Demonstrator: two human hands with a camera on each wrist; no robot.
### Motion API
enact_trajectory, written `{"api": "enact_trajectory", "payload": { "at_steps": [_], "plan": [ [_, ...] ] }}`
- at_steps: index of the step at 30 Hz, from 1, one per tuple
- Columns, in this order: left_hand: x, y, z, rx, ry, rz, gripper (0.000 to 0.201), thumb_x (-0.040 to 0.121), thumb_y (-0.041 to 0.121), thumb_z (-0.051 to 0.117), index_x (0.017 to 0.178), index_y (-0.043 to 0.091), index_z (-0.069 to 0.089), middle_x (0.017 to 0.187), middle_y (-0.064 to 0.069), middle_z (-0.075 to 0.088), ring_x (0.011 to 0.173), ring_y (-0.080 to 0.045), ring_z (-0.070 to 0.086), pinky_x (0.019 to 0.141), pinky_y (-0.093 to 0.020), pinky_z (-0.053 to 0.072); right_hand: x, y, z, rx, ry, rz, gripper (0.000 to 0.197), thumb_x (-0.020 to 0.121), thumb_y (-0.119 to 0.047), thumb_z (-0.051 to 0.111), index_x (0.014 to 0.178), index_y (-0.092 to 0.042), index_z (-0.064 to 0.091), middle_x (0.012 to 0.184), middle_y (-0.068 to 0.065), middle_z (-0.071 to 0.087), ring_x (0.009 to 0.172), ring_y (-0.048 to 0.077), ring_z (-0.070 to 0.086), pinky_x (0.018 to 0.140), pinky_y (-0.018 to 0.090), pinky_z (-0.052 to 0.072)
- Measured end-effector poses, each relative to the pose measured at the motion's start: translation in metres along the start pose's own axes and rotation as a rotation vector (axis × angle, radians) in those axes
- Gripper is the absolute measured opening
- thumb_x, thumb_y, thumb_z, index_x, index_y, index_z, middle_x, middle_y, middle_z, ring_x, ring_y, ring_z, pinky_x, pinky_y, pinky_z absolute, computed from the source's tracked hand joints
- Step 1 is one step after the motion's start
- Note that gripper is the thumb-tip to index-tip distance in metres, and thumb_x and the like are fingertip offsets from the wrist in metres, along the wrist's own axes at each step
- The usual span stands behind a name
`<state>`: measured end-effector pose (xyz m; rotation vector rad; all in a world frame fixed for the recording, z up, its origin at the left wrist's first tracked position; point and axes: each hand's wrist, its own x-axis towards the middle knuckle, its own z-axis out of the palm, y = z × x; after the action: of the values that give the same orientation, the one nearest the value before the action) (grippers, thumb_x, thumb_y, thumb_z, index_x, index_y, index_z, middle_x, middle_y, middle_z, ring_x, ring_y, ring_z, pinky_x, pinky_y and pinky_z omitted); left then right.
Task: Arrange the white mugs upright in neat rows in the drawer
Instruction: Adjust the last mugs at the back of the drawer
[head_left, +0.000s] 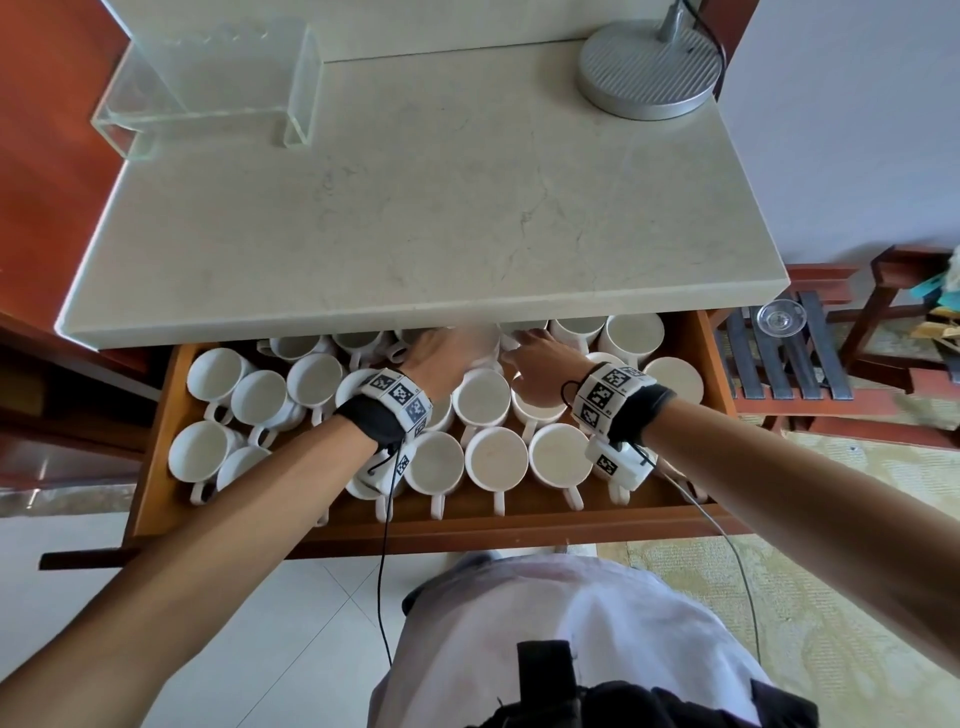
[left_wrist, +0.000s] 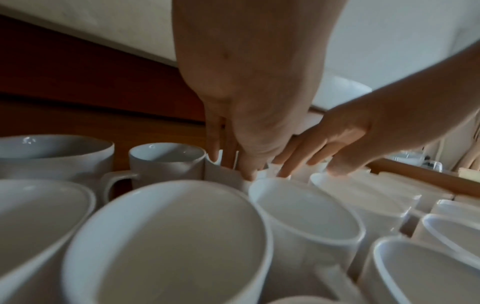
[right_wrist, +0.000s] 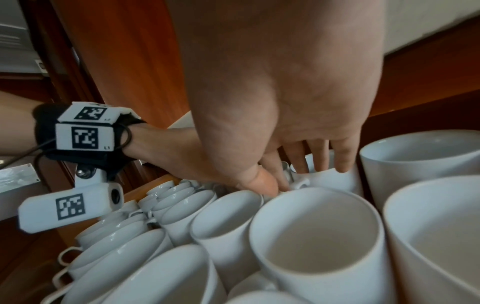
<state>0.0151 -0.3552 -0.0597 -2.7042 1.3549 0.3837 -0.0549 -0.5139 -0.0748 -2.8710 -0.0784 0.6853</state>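
A wooden drawer (head_left: 467, 525) stands pulled out and is packed with several upright white mugs (head_left: 496, 457), handles mostly towards me. Both hands reach to the back middle, just under the countertop edge. My left hand (head_left: 444, 353) points its fingers (left_wrist: 215, 152) down round a back-row mug (left_wrist: 221, 174), which is blurred in the head view. My right hand (head_left: 532, 358) lays its fingers (right_wrist: 342, 162) over the rim of a neighbouring mug (right_wrist: 330, 181), with the thumb (right_wrist: 265, 185) pinching by its handle. The rearmost mugs are partly hidden under the counter.
A pale stone countertop (head_left: 415, 234) overhangs the back of the drawer. It carries a clear acrylic stand (head_left: 208, 78) and a round metal lamp base (head_left: 649, 73). A slatted wooden chair (head_left: 810, 364) with a glass dish (head_left: 781, 316) stands to the right.
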Motion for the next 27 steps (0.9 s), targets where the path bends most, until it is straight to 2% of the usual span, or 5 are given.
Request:
{"api": "enact_trajectory", "payload": {
  "at_steps": [5,8,13,17,27],
  "plan": [
    [-0.001,0.002,-0.002,0.124,-0.053,-0.030,0.015,0.092,0.011,0.058,0.083,0.013,0.069,0.085,-0.010,0.074,0.086,-0.032,0.074,0.065,-0.036,0.051,-0.003,0.011,-0.006,-0.032,0.020,-0.037,0.037,0.096,-0.021,0.047,0.130,-0.021,0.062,0.148,-0.001,0.043,0.137,0.028,0.039,0.101,0.049,0.046],
    [-0.001,0.002,-0.001,0.164,-0.028,-0.049,0.018,0.091,0.008,0.055,0.088,0.012,0.072,0.092,-0.011,0.075,0.092,-0.032,0.073,0.069,-0.036,0.048,-0.005,0.019,-0.006,-0.051,0.002,-0.055,0.042,0.091,-0.016,0.048,0.128,-0.025,0.063,0.151,-0.004,0.042,0.135,0.025,0.043,0.096,0.048,0.050],
    [-0.002,0.007,-0.002,0.231,-0.021,-0.095,0.022,0.094,0.003,0.052,0.094,0.011,0.072,0.097,-0.012,0.075,0.096,-0.032,0.073,0.073,-0.037,0.053,-0.014,0.026,-0.008,-0.021,-0.044,-0.079,0.048,0.091,-0.014,0.049,0.138,-0.018,0.057,0.155,0.002,0.040,0.141,0.025,0.040,0.108,0.046,0.043],
    [0.000,0.005,0.003,0.180,-0.002,-0.108,0.023,0.092,-0.002,0.053,0.094,0.013,0.070,0.095,-0.012,0.074,0.095,-0.033,0.073,0.070,-0.038,0.053,-0.020,0.032,-0.010,0.025,-0.061,-0.061,0.050,0.093,-0.013,0.050,0.143,-0.014,0.051,0.152,0.005,0.044,0.141,0.027,0.041,0.109,0.046,0.042],
    [0.009,0.022,0.015,0.034,0.177,-0.047,0.025,0.091,-0.004,0.055,0.109,0.012,0.062,0.106,-0.006,0.068,0.092,-0.029,0.072,0.066,-0.035,0.049,-0.011,0.029,-0.003,-0.048,0.013,-0.071,0.071,0.089,-0.018,0.056,0.155,-0.020,0.032,0.157,0.009,0.033,0.146,0.030,0.022,0.117,0.048,0.030]
  ]
}}
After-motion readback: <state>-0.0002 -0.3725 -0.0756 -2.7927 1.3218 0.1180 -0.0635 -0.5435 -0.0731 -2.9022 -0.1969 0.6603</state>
